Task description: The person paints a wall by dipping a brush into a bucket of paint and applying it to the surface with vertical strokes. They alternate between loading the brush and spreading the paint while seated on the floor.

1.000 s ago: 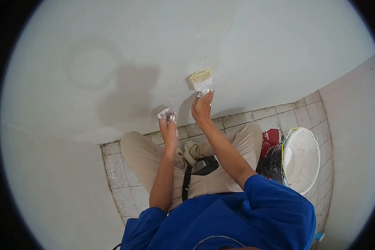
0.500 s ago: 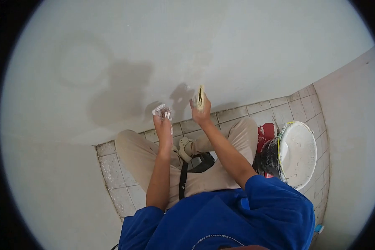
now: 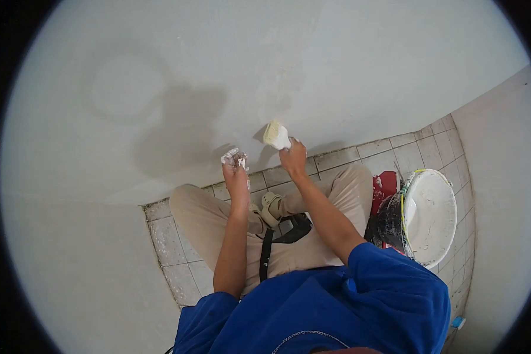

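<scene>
The right hand (image 3: 293, 158) hides the handle of the pale-bristled flat paintbrush (image 3: 275, 135) it grips; bristles point up-left. The left hand (image 3: 236, 172) clenches a white crumpled wad (image 3: 234, 157).

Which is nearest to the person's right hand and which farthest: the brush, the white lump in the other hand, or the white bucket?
From the right hand, in the head view:
1. Brush, held in that hand, bristles toward the wall.
2. White lump, in the left hand, just to the left.
3. White bucket, on the tiled floor, far to the right.
</scene>
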A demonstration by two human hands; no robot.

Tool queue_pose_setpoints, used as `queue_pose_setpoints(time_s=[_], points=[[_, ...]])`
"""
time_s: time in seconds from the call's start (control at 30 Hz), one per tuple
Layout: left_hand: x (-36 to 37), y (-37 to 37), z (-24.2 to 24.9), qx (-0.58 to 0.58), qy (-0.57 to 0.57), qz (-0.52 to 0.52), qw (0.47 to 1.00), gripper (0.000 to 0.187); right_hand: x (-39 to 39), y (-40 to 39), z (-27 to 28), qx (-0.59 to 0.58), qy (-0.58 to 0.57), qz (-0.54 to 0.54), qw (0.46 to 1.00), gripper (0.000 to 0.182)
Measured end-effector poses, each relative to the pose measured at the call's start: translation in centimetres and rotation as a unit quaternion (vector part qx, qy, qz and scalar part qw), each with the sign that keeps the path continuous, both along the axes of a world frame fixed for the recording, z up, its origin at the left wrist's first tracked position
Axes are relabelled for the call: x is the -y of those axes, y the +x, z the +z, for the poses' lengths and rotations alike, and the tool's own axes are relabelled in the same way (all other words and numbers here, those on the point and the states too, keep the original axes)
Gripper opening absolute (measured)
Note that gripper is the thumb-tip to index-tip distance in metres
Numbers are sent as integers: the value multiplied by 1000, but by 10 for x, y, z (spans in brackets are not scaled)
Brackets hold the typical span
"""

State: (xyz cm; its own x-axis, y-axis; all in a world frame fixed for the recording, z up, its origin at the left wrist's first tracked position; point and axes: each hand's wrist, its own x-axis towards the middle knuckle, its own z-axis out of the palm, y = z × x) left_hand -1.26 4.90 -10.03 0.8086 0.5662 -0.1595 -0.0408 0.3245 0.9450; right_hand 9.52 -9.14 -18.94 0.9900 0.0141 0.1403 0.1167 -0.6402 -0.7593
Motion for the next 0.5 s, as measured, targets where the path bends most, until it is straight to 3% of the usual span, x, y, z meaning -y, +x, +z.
queue_pose_setpoints(time_s=[0.13, 0.23, 0.33, 0.5], points=[[-1, 3, -2, -5, -2, -7, 1000, 37, 24, -16, 31, -12, -33, 65, 997, 52], [3, 4, 5, 0, -2, -18, 1000, 35, 36, -15, 33, 111, -60, 102, 987, 53], [1, 3, 1, 12, 6, -29, 999, 35, 41, -11, 80, 219, -66, 139, 964, 34], [1, 6, -3, 21, -15, -28, 999, 37, 57, -6, 142, 146, -101, 207, 962, 33]])
